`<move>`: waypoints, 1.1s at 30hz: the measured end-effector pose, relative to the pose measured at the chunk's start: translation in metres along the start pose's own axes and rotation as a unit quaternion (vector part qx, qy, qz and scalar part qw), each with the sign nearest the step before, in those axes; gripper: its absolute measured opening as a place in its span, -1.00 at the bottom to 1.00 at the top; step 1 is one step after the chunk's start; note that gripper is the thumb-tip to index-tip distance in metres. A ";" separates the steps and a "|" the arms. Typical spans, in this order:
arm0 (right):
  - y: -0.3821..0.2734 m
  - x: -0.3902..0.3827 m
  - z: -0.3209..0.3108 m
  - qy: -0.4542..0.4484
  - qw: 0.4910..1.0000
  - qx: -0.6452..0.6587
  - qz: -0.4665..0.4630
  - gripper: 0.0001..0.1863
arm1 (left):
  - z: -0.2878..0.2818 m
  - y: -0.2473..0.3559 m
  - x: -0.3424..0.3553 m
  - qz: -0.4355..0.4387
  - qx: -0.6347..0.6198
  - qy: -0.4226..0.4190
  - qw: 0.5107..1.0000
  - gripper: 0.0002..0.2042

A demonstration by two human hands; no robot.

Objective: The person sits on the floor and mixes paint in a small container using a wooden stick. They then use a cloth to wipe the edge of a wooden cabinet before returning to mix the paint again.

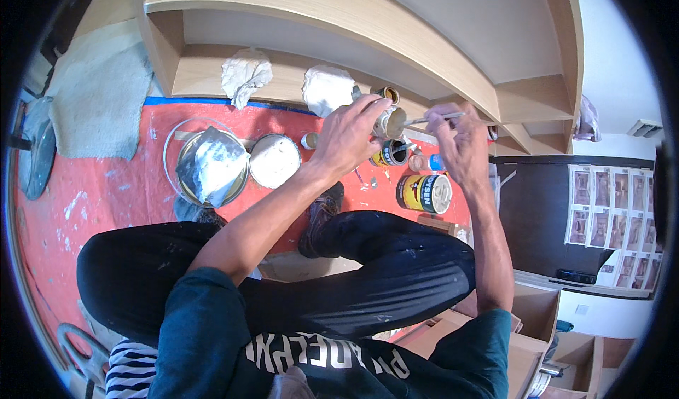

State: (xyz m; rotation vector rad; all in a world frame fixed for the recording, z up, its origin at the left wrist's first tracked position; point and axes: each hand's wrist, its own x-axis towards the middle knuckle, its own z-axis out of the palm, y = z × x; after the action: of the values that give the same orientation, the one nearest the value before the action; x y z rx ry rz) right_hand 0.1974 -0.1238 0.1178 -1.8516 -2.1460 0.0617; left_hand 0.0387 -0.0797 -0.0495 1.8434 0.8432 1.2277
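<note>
Above the red floor sheet, my left hand (pixel 351 136) is wrapped round a small round can (pixel 391 123) whitened with paint, its mouth tipped to the right. A thin pale handle (pixel 424 120), which looks like a small brush, is pinched in my right hand (pixel 458 143). Its far end reaches the mouth of the can; the bristles cannot be made out. Just below stands a small yellow-and-black tin (pixel 385 155) of dark liquid, with a brush or stick in it. A blue-banded little bottle (pixel 431 163) lies beside it, under my right hand.
A larger yellow-and-black can (pixel 424 193) lies nearer me. To the left are a white-filled tub (pixel 275 161) and a bucket (pixel 182 176) with a paint-smeared sheet over it. White rags (pixel 246 76) rest on the wooden shelf unit (pixel 283 70). An open dark-rimmed tin (pixel 387 95) stands behind my left hand.
</note>
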 end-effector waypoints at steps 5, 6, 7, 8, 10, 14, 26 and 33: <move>-0.003 0.000 0.000 0.037 0.999 0.006 0.018 -0.77 | 0.002 0.003 -0.003 -0.022 -0.005 -0.007 1.000 -0.35; 0.000 -0.002 0.001 0.017 1.000 -0.006 0.016 -0.77 | 0.002 0.002 -0.003 -0.021 -0.008 -0.006 1.000 -0.35; 0.004 -0.004 0.004 -0.003 1.000 -0.017 0.013 -0.77 | 0.002 0.001 -0.004 -0.019 -0.011 -0.005 1.000 -0.35; 0.005 -0.004 0.005 -0.021 0.999 -0.030 0.011 -0.76 | 0.002 0.002 -0.004 -0.020 -0.007 -0.008 1.000 -0.35; -0.001 -0.002 0.003 0.003 0.999 -0.009 0.034 -0.76 | 0.002 0.003 -0.004 -0.023 0.002 -0.013 1.000 -0.34; 0.003 -0.002 0.003 0.018 1.000 0.005 0.015 -0.76 | 0.001 0.001 -0.005 -0.012 0.001 -0.006 1.000 -0.33; 0.001 0.005 0.019 0.014 0.998 -0.039 -0.052 -0.74 | 0.002 0.003 -0.002 -0.060 -0.090 0.010 0.994 -0.36; 0.001 0.010 0.018 0.043 0.995 -0.030 -0.086 -0.72 | -0.001 0.004 0.005 -0.082 -0.176 -0.047 0.980 -0.38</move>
State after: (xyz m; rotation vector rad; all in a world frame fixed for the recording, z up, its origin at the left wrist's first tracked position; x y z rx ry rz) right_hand 0.1925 -0.1111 0.1024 -1.6605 -2.2609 -0.1191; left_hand 0.0394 -0.0770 -0.0438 1.5040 0.6621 1.0984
